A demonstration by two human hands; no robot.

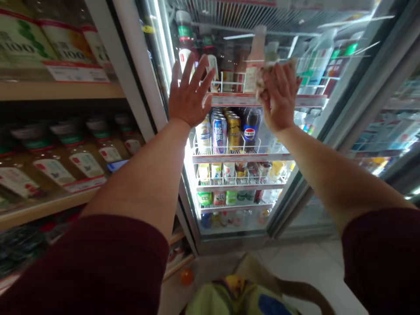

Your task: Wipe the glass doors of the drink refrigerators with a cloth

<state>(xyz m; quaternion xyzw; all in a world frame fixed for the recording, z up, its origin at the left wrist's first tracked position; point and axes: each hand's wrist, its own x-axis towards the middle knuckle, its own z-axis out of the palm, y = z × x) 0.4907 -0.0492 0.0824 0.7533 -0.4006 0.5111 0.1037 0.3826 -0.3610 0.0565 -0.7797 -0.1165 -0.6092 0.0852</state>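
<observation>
Both my arms reach up to the glass door (229,52) of a lit drinks fridge. My left hand (190,94) is spread on the left of the glass, fingers apart and holding nothing. On the right, my right hand (280,94) presses a crumpled light-coloured cloth (261,83) to the pane, its fingers bent over it. Behind the glass, a pale pink bottle (256,52) stands near the cloth. Lower shelves hold blue and gold cans (226,133) and a dark Pepsi bottle (251,131).
Wooden shelves with rows of juice bottles (78,159) stand close on my left. More glass doors (380,131) continue on the right. Below me are a colourful bag (243,297) with a brown strap and, on the floor, an orange round thing (187,276).
</observation>
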